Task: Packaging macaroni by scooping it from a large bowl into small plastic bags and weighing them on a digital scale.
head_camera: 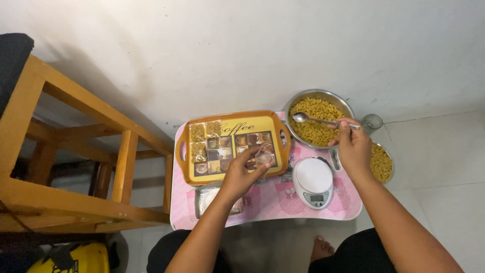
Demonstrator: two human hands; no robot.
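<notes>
The left hand (241, 174) is pinching a small clear plastic bag (263, 157) between thumb and fingertips, holding it over the right end of the tray (232, 117). The right hand (352, 146) is closing around the handle of a metal spoon (303, 118), whose bowl is hovering over the pasta in the large steel bowl (317, 95).

The tray is lying on the pink surface (262, 205); it is rectangular, with an orange rim, a yellow field and a grid of small brown coffee-cup pictures under a line of lettering. Four small filled packets of yellow pasta (205, 139) are lying on its left end, in two rows of two, touching one another. Just in front of the tray, under the left wrist, a stack of clear empty bags (207, 198) is lying flat.

One white round-topped kitchen scale (313, 182) is sitting between the two hands, its small grey display facing the person. Two steel bowls of yellow pasta are showing: the large one behind the scale, and a smaller bowl (382, 163) partly hidden behind the right hand. One clear glass (372, 122) is standing just beside the large bowl. A wooden frame (76, 167) is standing to the left, well apart from the hands.
</notes>
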